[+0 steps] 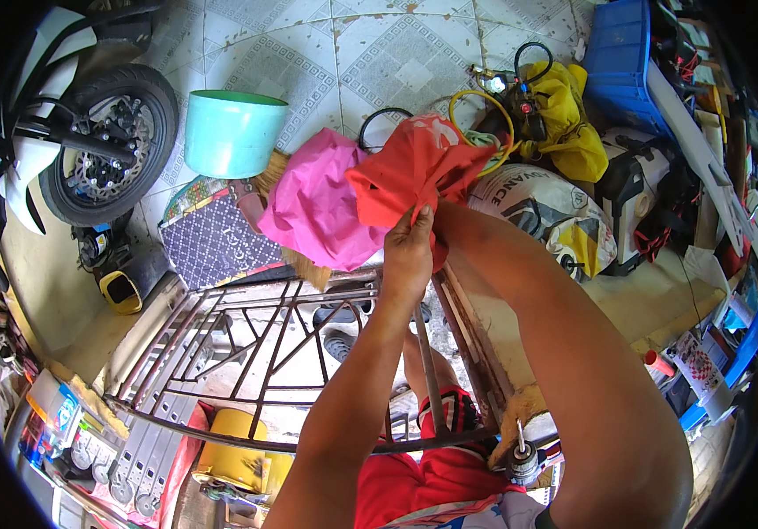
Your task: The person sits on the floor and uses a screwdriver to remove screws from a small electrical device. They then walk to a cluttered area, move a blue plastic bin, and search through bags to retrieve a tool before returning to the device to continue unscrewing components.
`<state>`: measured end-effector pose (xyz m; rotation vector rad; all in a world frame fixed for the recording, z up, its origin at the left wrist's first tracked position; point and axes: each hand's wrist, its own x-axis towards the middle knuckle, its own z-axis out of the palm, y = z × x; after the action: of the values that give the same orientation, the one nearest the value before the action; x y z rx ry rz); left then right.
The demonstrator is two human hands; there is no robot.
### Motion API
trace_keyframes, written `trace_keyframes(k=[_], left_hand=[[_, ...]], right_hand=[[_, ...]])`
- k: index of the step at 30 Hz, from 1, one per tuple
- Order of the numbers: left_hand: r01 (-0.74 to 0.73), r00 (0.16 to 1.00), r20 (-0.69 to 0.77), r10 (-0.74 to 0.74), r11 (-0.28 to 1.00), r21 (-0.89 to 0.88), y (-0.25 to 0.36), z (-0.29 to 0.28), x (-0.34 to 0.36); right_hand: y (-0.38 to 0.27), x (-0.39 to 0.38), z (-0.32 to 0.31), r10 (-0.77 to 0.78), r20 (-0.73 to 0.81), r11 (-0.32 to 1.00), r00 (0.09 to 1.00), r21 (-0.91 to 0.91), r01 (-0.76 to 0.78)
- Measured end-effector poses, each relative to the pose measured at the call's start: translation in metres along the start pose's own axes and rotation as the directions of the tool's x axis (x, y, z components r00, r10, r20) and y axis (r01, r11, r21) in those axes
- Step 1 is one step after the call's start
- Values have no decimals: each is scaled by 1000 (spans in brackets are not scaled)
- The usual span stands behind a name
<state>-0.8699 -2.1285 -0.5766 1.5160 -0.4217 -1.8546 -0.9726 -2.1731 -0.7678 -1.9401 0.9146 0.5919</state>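
Note:
In front of me a bunched red cloth (418, 167) hangs over the far side of a metal gate. My left hand (411, 238) is closed on its lower edge, thumb and fingers pinching a fold. My right forearm reaches to the same cloth. Folds cover most of my right hand (446, 219), so its fingers do not show. Just left of the red cloth, a pink cloth (321, 198) is draped over something with straw-like bristles sticking out below.
The rusty gate (260, 388) stands between me and the tiled floor (308, 53). A turquoise bucket (233, 137) and a motorcycle wheel (114, 145) are at left. To the right sit a white sack (542, 207), yellow plastic (573, 132) and a blue crate (621, 62).

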Motion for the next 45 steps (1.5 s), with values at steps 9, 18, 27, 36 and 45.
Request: trace_keyframes(k=[9, 18, 27, 36, 45], left_hand=[[12, 1000, 19, -3, 876, -481, 52, 26, -12], [-27, 994, 94, 58, 952, -305, 108, -29, 63], [-58, 997, 78, -6, 615, 787, 23, -65, 42], [-5, 990, 92, -108, 619, 785, 83, -138, -95], [-90, 995, -11, 103, 916, 390, 126, -178, -279]], right_hand=[[22, -48, -23, 239, -556, 965, 796, 230, -129], [122, -103, -104, 217, -725, 969, 654, 77, -236], [113, -163, -89, 622, -141, 773, 771, 268, -575], [107, -218, -115, 725, -117, 687, 679, 36, -726], [-119, -320, -232, 14, -83, 440, 996, 896, 69]])
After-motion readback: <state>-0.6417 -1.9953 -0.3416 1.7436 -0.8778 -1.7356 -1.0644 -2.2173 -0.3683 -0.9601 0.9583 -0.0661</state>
